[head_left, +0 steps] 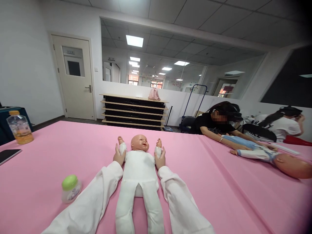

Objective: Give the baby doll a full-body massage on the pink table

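A baby doll (140, 165) with a white cloth body and a hard plastic head lies on its back on the pink-covered table (195, 178). Its head points away from me, and both its arms are bent upward beside the head. My left hand (119, 156) is wrapped round the doll's arm on the left, with the thumb up. On the other side, my right hand (160, 158) grips the opposite arm in the same way. The doll's small plastic hands stick out above my fingers. Part of my fingers is hidden behind the doll's arms.
A green-lidded cream jar (71, 189) stands left of my left sleeve. Farther left are a bottle (20, 128) and a dark phone (9, 156). At right, a person (214, 122) leans over another doll (258, 149) in blue. Shelves (134, 110) stand behind the table.
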Demonstrator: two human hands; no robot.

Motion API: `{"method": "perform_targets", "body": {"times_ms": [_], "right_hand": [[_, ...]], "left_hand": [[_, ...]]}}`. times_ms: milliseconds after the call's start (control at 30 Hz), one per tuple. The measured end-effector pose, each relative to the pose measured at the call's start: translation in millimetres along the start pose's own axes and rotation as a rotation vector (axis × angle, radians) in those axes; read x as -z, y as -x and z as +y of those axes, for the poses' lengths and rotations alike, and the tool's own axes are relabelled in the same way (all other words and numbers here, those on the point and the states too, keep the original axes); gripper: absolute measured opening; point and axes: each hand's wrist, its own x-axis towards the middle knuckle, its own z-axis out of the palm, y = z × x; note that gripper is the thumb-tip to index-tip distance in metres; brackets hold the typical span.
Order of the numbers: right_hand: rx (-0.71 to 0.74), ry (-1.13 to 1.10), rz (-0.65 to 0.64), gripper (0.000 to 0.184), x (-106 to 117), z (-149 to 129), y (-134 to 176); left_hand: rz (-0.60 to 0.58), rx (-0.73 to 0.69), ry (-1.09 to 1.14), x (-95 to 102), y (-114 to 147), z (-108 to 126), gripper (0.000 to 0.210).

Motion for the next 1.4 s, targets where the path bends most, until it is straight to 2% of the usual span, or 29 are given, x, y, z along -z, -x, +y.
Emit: {"method": "perform_targets", "body": {"times_ms": [67,133,233,300,400,467,500,633,700,767,867,1033,1133,1233,1333,1400], "right_hand": [[0.048,0.005,0.003,0.072,7.9,-7.2,8.5],[0.123,0.006,-0.063,0.066,22.1,-13.0,19.1],[0.239,-0.026,-0.324,0.048,50.8,-15.2,36.3],[0.264,-0.053,-0.476,0.035,67.6,-12.3,45.0],[0.255,-0.06,-0.549,0.029,78.0,-6.8,48.4],[0.243,-0.055,-0.542,0.033,73.9,-5.4,43.2],[0.242,-0.052,-0.518,0.038,69.2,-5.5,38.8],[0.188,-0.032,-0.332,0.065,39.5,-7.9,15.0],[0.108,-0.014,-0.235,0.067,22.6,-7.6,3.6],[0.058,-0.001,-0.19,0.065,8.9,-5.3,-4.9],[0.08,-0.008,-0.194,0.059,-0.4,-0.3,-11.1],[0.099,0.012,-0.224,0.05,2.4,5.4,-10.8],[0.024,0.055,-0.122,0.053,2.9,5.2,-7.5],[-0.016,0.07,-0.017,0.064,5.2,1.4,-1.1],[0.08,0.033,-0.004,0.07,19.0,-2.5,10.7],[0.199,-0.02,-0.104,0.065,36.0,-2.5,21.5]], "left_hand": [[0.005,-0.016,0.029,4.8,6.2,-3.3,0.079],[-0.023,-0.068,0.062,12.0,15.3,-8.5,0.073],[-0.121,-0.166,0.11,26.6,34.4,-18.2,0.057],[-0.196,-0.23,0.133,36.3,47.6,-24.1,0.041],[-0.304,-0.359,0.199,44.1,59.0,-28.5,0.025],[-0.353,-0.425,0.25,42.5,57.4,-27.1,0.03],[-0.337,-0.415,0.251,39.7,53.7,-24.9,0.037],[-0.099,-0.192,0.108,20.9,29.1,-8.8,0.065],[-0.006,-0.104,-0.034,10.8,17.0,0.3,0.067],[0.035,-0.057,-0.173,2.3,8.1,7.1,0.064],[0.019,-0.078,-0.273,-5.7,0.4,10.7,0.056],[-0.007,-0.101,-0.38,-7.9,-3.0,7.0,0.051],[0.005,-0.087,-0.281,-5.8,-0.1,7.5,0.054],[0.081,-0.03,-0.186,-2.2,6.7,7.3,0.063],[0.096,-0.092,-0.114,5.8,17.4,0.5,0.068],[0.033,-0.19,-0.045,14.0,26.7,-7.5,0.06]]}}
